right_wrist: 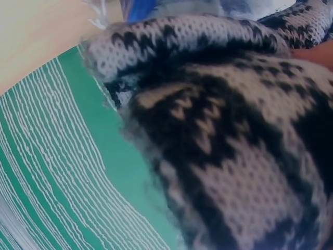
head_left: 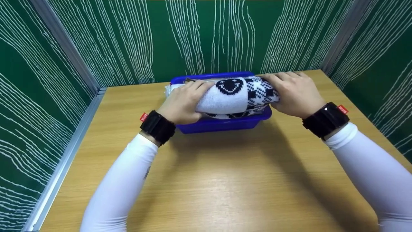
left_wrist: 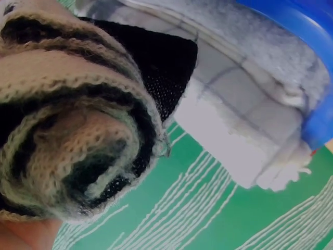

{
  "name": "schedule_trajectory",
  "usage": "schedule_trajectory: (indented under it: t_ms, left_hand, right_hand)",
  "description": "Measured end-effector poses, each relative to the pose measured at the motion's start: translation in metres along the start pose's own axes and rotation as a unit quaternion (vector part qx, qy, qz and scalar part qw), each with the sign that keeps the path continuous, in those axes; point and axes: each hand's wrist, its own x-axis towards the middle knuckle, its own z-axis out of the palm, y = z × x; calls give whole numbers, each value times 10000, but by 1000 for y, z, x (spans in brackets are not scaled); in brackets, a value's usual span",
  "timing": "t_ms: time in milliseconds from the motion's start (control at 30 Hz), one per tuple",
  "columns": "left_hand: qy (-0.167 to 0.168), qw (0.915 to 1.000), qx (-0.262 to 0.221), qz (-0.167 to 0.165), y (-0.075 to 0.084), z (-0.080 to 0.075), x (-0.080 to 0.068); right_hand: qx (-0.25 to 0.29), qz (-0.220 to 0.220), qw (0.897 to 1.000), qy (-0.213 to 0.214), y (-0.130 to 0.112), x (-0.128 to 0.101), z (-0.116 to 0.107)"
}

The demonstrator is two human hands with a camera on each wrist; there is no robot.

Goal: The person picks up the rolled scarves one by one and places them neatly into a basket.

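Note:
A rolled black-and-white knitted garment [head_left: 238, 95] with a smiley face lies across the top of a blue plastic bin [head_left: 222, 124] at the far middle of the wooden table [head_left: 209, 180]. My left hand [head_left: 185, 100] grips the roll's left end, fingers curled over it. My right hand [head_left: 294, 91] grips its right end the same way. The left wrist view shows the roll's spiral end [left_wrist: 78, 130] close up, with white folded cloth [left_wrist: 244, 125] and the bin's blue rim [left_wrist: 312, 62] behind. The right wrist view is filled by the knit pattern [right_wrist: 229, 146].
Green walls with white wavy lines [head_left: 38, 80] enclose the table on three sides, with a metal rail [head_left: 64, 154] along the left edge. More folded fabric [head_left: 169, 88] sticks out of the bin at its left.

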Motion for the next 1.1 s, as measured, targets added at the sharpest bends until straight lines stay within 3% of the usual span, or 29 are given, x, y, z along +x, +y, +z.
schedule_trajectory:
  t_ms: [333,1100]
  left_hand:
    - [-29,10000,12,33,-8,-5,-9]
    - [-245,9991,-144,-326,-26,-8,-30]
  right_hand:
    - [-14,26,10000,-85,-9,5,3]
    - [25,99,9984,-559,-30,23,23]
